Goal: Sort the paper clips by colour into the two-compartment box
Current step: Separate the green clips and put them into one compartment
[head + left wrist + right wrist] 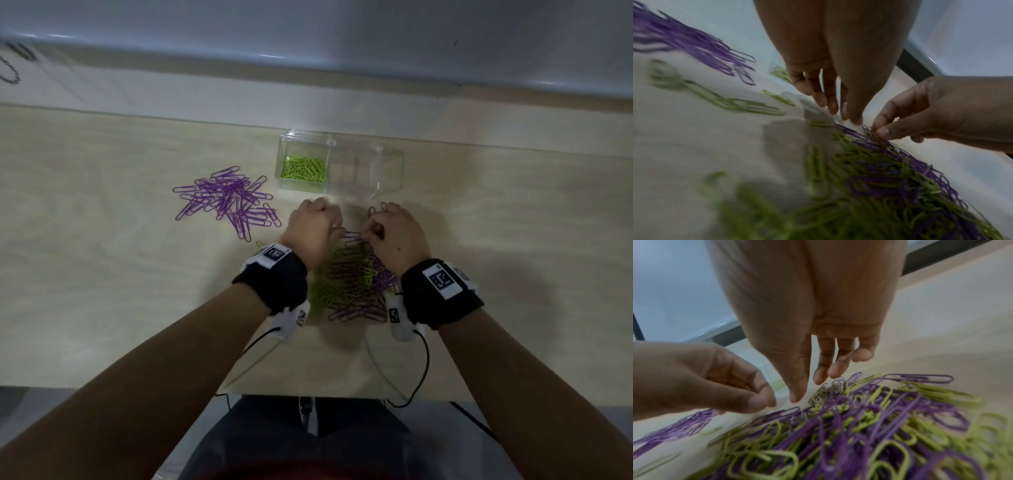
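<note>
A clear two-compartment box (383, 178) stands at the back of the table. Green clips (303, 168) fill its left compartment and nothing shows in its right one. A mixed pile of green and purple clips (352, 284) lies between my wrists. My right hand (371, 236) pinches a purple clip (352, 235) at the pile's far edge, thumb against forefinger (878, 129). My left hand (337, 230) hovers just left of it, its thumb and forefinger pressed together (766, 402). No clip shows between them.
A separate heap of purple clips (226, 202) lies on the table left of the box. A few stray green clips (748, 105) sit left of the mixed pile. The wall runs close behind the box. Cables hang off the table's near edge (342, 394).
</note>
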